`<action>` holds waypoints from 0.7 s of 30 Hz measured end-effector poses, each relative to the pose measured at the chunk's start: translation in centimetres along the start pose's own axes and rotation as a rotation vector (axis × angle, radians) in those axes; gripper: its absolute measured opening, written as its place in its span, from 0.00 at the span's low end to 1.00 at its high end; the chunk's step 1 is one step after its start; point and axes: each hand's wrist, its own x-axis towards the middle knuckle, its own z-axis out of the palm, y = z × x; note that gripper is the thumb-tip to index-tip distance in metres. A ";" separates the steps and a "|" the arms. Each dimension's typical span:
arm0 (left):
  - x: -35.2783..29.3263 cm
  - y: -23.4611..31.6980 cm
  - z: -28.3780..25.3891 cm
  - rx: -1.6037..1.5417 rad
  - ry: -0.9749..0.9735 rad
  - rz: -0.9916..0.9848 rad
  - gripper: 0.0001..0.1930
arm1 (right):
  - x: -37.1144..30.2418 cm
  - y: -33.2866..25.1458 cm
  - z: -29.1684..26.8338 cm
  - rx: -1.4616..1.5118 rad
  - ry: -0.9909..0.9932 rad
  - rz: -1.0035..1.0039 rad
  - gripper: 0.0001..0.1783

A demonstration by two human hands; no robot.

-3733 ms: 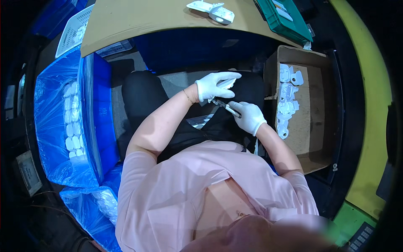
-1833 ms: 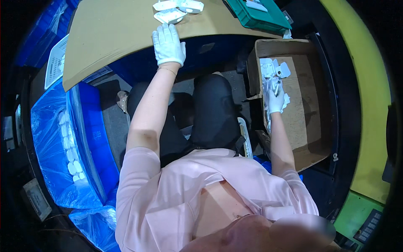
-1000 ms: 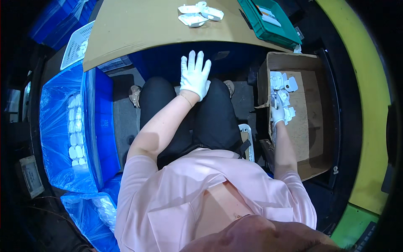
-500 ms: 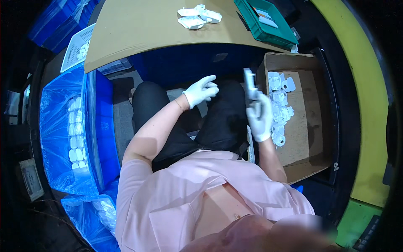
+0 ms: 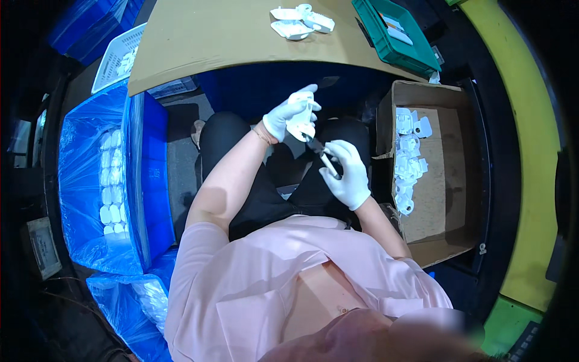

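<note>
Over lap: left hand [image 5: 289, 114] grips white part [image 5: 300, 123], just above right hand [image 5: 348, 172].

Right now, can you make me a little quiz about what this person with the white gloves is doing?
1. True or false: the left hand holds a white plastic part above the lap.
2. Where do the loose white parts on the person's right side lie?
A. in the green tray
B. in the cardboard box
C. on the floor
3. Fill the gap: the right hand holds a thin ____ tool, its tip towards the white plastic part.

Key
1. True
2. B
3. Pen-like
</note>
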 end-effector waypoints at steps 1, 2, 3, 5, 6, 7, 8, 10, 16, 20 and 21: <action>0.1 0.2 -0.3 -0.012 -0.015 0.021 0.47 | 0.1 -0.1 -0.3 -0.004 -0.042 0.093 0.30; 0.1 0.5 0.2 -0.020 -0.030 0.030 0.49 | 0.1 0.1 -0.6 -0.039 -0.067 0.133 0.29; 0.2 0.6 0.5 -0.024 -0.032 0.026 0.49 | 0.0 0.2 -0.8 -0.073 -0.092 0.172 0.28; 0.2 0.5 0.8 -0.016 -0.056 -0.006 0.51 | -0.1 0.4 -1.1 -0.079 -0.132 0.206 0.28; 0.3 0.5 0.8 -0.018 -0.091 -0.015 0.51 | -0.2 0.4 -1.1 -0.082 -0.172 0.234 0.28; 0.2 0.4 0.9 -0.021 -0.090 -0.016 0.51 | -0.1 0.3 -1.1 -0.082 -0.175 0.236 0.28; 0.2 0.5 1.3 0.004 -0.090 -0.023 0.51 | 0.0 0.2 -1.2 -0.108 -0.195 0.239 0.27; 0.1 0.4 1.4 0.026 -0.088 -0.029 0.51 | 0.1 0.2 -1.3 -0.133 -0.219 0.242 0.27; -0.2 0.4 1.4 0.087 -0.068 -0.058 0.49 | 0.3 0.1 -1.3 -0.128 -0.267 0.241 0.25; -0.2 0.4 1.1 0.164 -0.090 -0.075 0.48 | 0.7 -0.1 -1.4 -0.164 -0.338 0.276 0.24; -0.2 0.4 1.2 0.203 -0.095 -0.076 0.47 | 0.7 -0.1 -1.4 -0.167 -0.362 0.288 0.23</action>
